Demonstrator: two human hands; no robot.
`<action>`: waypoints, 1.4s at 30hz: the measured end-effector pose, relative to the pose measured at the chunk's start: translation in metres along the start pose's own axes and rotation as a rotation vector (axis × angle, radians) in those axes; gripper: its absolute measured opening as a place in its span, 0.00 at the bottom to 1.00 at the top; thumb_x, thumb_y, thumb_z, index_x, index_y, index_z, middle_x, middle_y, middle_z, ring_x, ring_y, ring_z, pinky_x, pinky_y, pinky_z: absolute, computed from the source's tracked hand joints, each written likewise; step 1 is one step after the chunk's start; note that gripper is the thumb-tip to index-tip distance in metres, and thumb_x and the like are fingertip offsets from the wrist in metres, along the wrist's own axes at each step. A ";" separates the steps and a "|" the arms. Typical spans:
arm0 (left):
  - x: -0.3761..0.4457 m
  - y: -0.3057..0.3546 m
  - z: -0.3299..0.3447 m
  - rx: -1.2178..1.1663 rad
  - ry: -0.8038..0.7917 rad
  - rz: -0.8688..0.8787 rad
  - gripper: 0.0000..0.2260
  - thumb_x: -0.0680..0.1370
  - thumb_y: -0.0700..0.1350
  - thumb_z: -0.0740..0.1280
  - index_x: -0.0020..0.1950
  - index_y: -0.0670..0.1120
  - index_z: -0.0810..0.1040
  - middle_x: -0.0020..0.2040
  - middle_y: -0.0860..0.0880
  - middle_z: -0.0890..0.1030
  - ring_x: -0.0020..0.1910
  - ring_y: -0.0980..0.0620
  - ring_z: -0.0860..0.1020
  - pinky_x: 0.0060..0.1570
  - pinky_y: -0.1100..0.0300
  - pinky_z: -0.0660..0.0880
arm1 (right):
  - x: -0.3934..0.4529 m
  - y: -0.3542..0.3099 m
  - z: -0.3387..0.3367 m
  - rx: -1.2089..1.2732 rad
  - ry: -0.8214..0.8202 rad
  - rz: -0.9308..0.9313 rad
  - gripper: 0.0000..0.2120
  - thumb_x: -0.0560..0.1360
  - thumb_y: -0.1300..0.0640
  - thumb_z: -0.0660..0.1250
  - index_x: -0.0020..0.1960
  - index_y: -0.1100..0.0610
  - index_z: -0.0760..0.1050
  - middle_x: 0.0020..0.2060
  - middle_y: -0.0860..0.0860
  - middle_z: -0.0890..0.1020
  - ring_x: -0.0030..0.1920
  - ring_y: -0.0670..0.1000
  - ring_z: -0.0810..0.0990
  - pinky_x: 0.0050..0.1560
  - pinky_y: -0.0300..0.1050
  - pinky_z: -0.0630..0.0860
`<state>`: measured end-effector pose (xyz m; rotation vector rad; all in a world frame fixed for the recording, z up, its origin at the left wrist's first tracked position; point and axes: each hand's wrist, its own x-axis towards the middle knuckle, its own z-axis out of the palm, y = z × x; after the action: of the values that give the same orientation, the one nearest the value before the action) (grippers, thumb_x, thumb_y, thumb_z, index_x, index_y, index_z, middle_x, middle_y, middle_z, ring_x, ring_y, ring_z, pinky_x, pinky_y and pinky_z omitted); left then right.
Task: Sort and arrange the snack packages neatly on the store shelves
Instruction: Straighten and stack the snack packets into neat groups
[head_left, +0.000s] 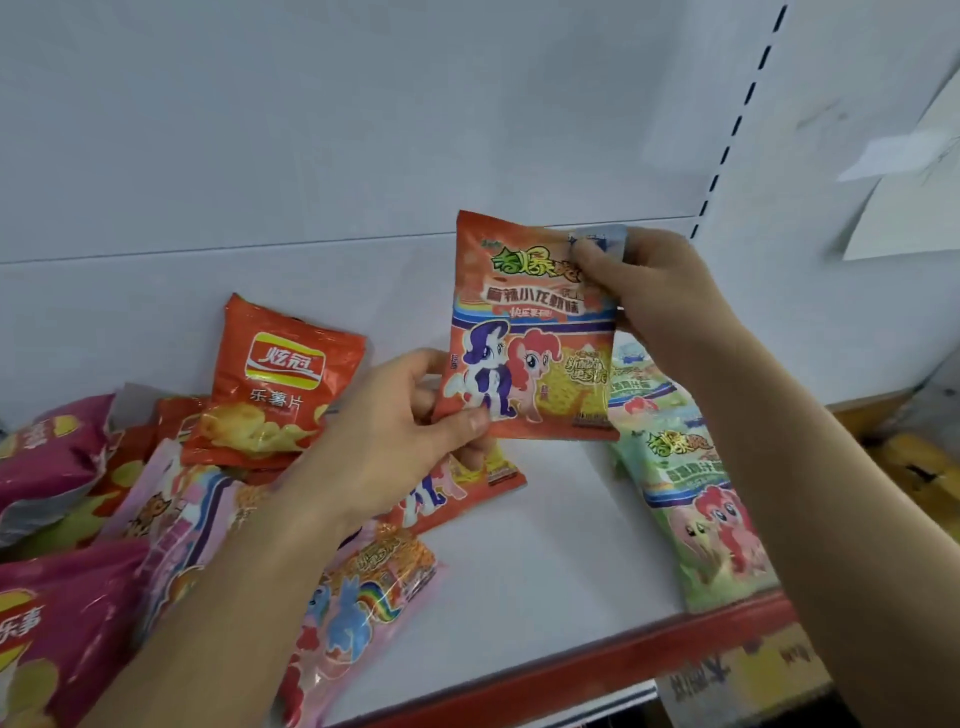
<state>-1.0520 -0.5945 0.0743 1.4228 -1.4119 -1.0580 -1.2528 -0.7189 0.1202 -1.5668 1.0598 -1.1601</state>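
I hold an orange pony snack pack upright above the white shelf. My left hand pinches its lower left corner. My right hand pinches its upper right corner. A second orange pony pack lies flat under my left hand. Green pony packs lie at the right of the shelf, partly behind my right forearm. Pink pony packs lie at the front left, partly under my left forearm. An orange potato chip bag leans at the back left.
Magenta chip bags pile at the far left. The shelf has a red front edge and a white back wall. A slotted upright stands at the right, with paper sheets beyond it.
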 end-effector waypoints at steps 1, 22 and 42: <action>0.001 0.002 0.002 -0.018 0.006 -0.011 0.14 0.78 0.41 0.72 0.61 0.50 0.74 0.43 0.49 0.88 0.42 0.50 0.87 0.42 0.61 0.82 | 0.004 0.000 -0.003 -0.025 -0.030 -0.018 0.03 0.79 0.57 0.70 0.49 0.56 0.81 0.40 0.49 0.87 0.42 0.50 0.87 0.45 0.48 0.85; 0.047 -0.024 0.077 0.421 0.202 -0.065 0.07 0.79 0.52 0.69 0.47 0.49 0.79 0.45 0.54 0.86 0.43 0.53 0.84 0.45 0.46 0.81 | 0.075 0.060 -0.018 -0.799 -0.046 -0.250 0.05 0.76 0.59 0.71 0.48 0.54 0.85 0.35 0.49 0.83 0.38 0.51 0.83 0.40 0.44 0.81; 0.039 -0.047 0.058 1.025 0.199 -0.175 0.14 0.78 0.60 0.67 0.41 0.51 0.78 0.45 0.57 0.77 0.51 0.53 0.68 0.56 0.48 0.64 | 0.071 0.100 0.008 -1.184 -0.216 -0.155 0.11 0.67 0.46 0.80 0.39 0.52 0.83 0.34 0.49 0.81 0.38 0.53 0.80 0.34 0.43 0.72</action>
<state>-1.0938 -0.6333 0.0132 2.3128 -1.7858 -0.2075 -1.2439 -0.8096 0.0372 -2.6178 1.6116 -0.3557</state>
